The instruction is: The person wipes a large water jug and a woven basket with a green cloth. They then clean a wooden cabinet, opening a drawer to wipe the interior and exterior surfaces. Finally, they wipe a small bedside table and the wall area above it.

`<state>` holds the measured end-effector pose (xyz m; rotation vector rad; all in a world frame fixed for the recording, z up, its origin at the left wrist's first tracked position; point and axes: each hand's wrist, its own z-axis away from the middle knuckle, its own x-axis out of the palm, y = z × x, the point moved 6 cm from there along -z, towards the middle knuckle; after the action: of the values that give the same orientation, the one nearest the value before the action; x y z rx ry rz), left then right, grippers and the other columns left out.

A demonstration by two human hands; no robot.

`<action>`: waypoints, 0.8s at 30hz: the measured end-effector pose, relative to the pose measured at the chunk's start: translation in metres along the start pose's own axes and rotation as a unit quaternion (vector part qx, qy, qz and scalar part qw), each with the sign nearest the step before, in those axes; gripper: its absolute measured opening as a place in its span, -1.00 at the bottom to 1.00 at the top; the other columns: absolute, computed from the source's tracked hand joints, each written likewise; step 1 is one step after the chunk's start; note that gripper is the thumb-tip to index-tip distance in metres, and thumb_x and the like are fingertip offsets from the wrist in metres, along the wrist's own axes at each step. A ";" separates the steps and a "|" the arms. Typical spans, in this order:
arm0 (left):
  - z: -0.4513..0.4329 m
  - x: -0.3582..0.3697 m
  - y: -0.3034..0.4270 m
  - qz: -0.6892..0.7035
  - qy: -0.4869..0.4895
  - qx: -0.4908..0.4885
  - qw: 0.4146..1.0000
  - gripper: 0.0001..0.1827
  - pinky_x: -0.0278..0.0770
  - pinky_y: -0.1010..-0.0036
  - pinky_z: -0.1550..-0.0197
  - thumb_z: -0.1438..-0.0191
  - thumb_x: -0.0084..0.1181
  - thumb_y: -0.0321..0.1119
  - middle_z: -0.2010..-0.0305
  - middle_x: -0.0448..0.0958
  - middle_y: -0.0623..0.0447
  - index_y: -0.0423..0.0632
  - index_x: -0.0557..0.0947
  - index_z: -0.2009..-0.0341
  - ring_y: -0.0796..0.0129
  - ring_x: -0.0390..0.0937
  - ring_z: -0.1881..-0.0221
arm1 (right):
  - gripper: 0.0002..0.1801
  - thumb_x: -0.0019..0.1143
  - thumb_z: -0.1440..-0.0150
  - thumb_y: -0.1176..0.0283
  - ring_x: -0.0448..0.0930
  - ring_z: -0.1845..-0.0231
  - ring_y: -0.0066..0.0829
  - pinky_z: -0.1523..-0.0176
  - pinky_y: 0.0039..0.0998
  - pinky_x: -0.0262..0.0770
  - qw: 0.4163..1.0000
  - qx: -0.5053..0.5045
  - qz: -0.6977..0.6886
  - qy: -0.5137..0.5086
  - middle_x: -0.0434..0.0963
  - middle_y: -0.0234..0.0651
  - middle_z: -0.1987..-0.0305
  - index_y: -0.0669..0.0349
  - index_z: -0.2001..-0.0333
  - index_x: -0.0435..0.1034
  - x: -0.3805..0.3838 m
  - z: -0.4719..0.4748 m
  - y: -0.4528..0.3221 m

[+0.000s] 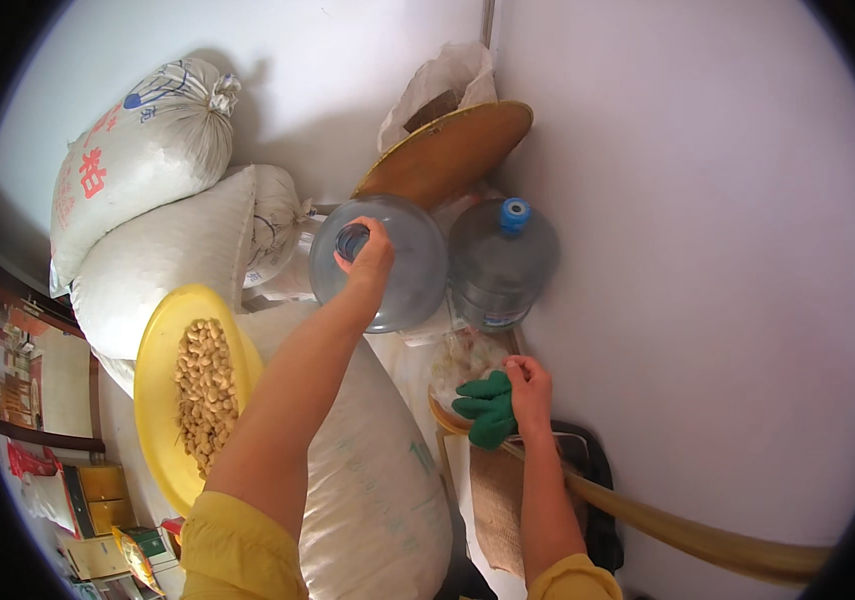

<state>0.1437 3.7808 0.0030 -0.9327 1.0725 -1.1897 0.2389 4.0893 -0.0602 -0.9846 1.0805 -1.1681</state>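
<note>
My left hand [369, 253] grips the neck of a large clear-blue plastic water jug [416, 262], whose mouth points up toward me. To its right, a second water jug [502, 259] with a blue cap [515, 214] stands near the wall. My right hand [530, 394] holds a green work glove [489, 411] that hangs from the fingers, above a clear plastic bag [465, 360] with pale contents that I cannot make out. On the left, a yellow plastic basin [155, 390] holds peanuts in the shell [206, 390], partly behind my left forearm.
Stuffed woven sacks [157, 255] are piled at the left, and another full sack [375, 480] lies below my arms. Behind the jugs leans a round brown board [450, 154]. A yellowish pole [667, 521] runs along the lower right, over a burlap piece [495, 502].
</note>
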 end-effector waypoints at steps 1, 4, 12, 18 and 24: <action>-0.007 0.000 0.007 -0.010 0.009 -0.001 1.000 -0.37 0.53 0.08 0.28 0.64 0.47 -0.53 0.24 0.57 -0.02 -0.02 0.67 0.25 0.07 0.51 0.18 | -0.78 0.12 -0.20 0.35 0.47 0.44 -0.64 0.28 -0.54 0.40 1.000 -0.002 0.005 0.008 0.54 -0.40 0.46 0.30 0.25 0.52 -0.001 -0.001 0.008; -0.021 0.012 0.039 0.005 0.024 -0.004 1.000 -0.35 0.51 0.03 0.18 0.58 0.48 -0.45 0.21 0.54 -0.06 -0.05 0.65 0.18 0.04 0.49 0.16 | -0.79 0.12 -0.19 0.36 0.46 0.44 -0.65 0.28 -0.55 0.39 1.000 -0.007 0.014 0.018 0.53 -0.41 0.48 0.31 0.26 0.53 0.002 -0.007 0.034; -0.038 -0.003 0.101 0.150 0.101 -0.015 0.983 -0.64 0.28 -0.08 -0.04 -0.06 0.07 -0.23 0.09 0.51 -0.09 -0.09 0.64 0.06 -0.06 0.38 -0.03 | -0.79 0.10 -0.19 0.36 0.49 0.38 -0.64 0.22 -0.54 0.41 1.000 0.010 0.010 0.008 0.54 -0.42 0.45 0.32 0.28 0.52 0.013 -0.026 0.055; -0.045 0.018 0.071 0.230 0.058 -0.084 0.968 -0.64 0.19 -0.18 -0.20 -0.09 0.02 -0.22 -0.02 0.44 -0.09 -0.05 0.65 0.05 -0.11 0.31 -0.13 | -0.78 0.11 -0.17 0.31 0.58 0.33 -0.41 0.15 -0.42 0.45 0.998 0.008 0.063 0.029 0.59 -0.23 0.38 0.22 0.23 0.54 0.022 -0.050 0.058; -0.022 0.012 0.071 0.360 0.226 -0.175 0.888 -0.57 0.13 -0.20 -0.28 -0.02 0.08 -0.30 -0.15 0.34 -0.08 -0.03 0.56 -0.04 -0.03 0.16 -0.32 | -0.77 0.11 -0.08 0.35 0.62 0.16 -0.08 0.05 -0.21 0.49 0.971 0.025 0.230 0.064 0.63 -0.10 0.28 0.19 0.19 0.49 0.052 -0.107 0.010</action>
<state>0.1403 3.7791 -0.0726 -0.4278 1.8544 -0.5936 0.1395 4.0352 -0.0985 -0.5789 1.2922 -0.8786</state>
